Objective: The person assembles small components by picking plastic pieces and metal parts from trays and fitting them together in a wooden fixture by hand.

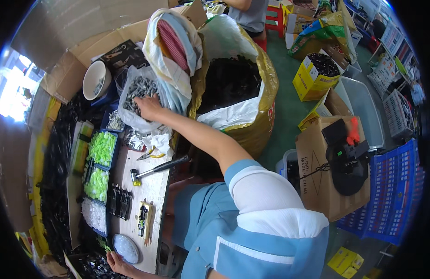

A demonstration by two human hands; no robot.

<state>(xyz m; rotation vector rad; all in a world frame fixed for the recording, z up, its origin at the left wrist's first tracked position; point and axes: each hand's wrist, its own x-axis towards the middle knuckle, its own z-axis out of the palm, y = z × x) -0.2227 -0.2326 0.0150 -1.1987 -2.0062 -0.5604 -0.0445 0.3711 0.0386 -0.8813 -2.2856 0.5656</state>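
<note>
My right hand point(150, 108) reaches into a clear plastic bag point(131, 118) of small grey pieces point(141, 88). Its fingers are curled in among them, and whatever they grip is hidden. At the near end of the bench, my left hand point(119, 264) has its fingers closed at a small light-green piece point(103, 243), beside a round pale dish point(126, 248). Between the hands lie a hammer point(154, 170) with a black handle, yellow-handled pliers point(151, 154), a row of black parts point(121, 202) and a wooden block fixture point(146, 219) with a black part on it.
Trays of green pieces point(102, 148) and white pieces point(93, 214) line the bench's left side. A white bowl point(96, 80) stands behind. A large gold sack point(266, 88) holds black parts. Rightward are a cardboard box point(312, 186) and a blue crate point(387, 190). Another person point(249, 16) sits beyond.
</note>
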